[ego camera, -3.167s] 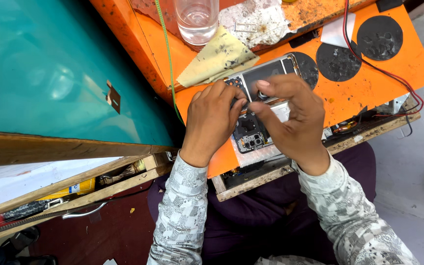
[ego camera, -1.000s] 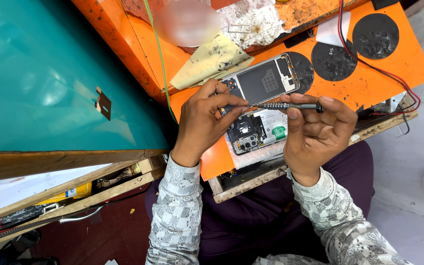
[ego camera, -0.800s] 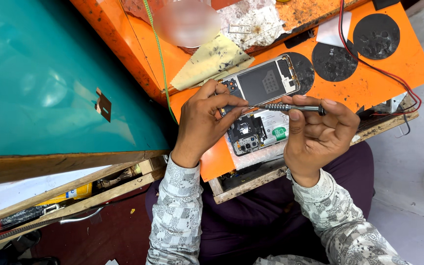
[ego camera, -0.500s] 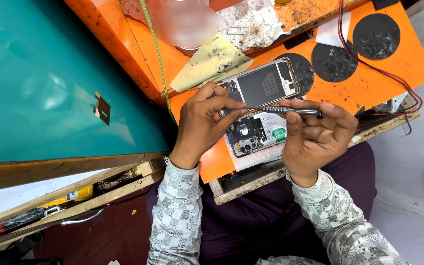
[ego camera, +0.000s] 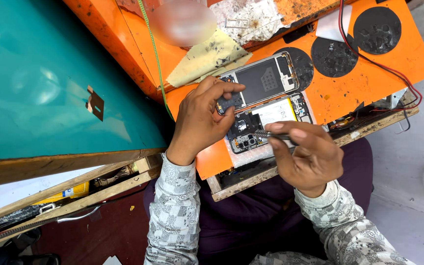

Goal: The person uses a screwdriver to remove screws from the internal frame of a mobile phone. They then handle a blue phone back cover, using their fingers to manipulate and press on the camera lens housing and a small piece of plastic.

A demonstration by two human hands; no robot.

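Swinging the screwdriver (ego camera: 271, 134) down, your right hand (ego camera: 304, 158) now pinches it tip-first over the opened phone (ego camera: 266, 120) on the orange mat (ego camera: 369, 83); your left hand (ego camera: 199, 120) fingers grip a small dark cover plate (ego camera: 229, 102), lifted clear.

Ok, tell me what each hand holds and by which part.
Right hand pinches a screwdriver by its handle. Left hand holds a small dark cover piece by its edge, over the opened phone.

A phone repair workshop: an opened phone (ego camera: 263, 105) lies on a stained orange worktop (ego camera: 364, 83), among red and black wires (ego camera: 384, 68), round black pads (ego camera: 378, 29) and a dirty cloth (ego camera: 207, 56).
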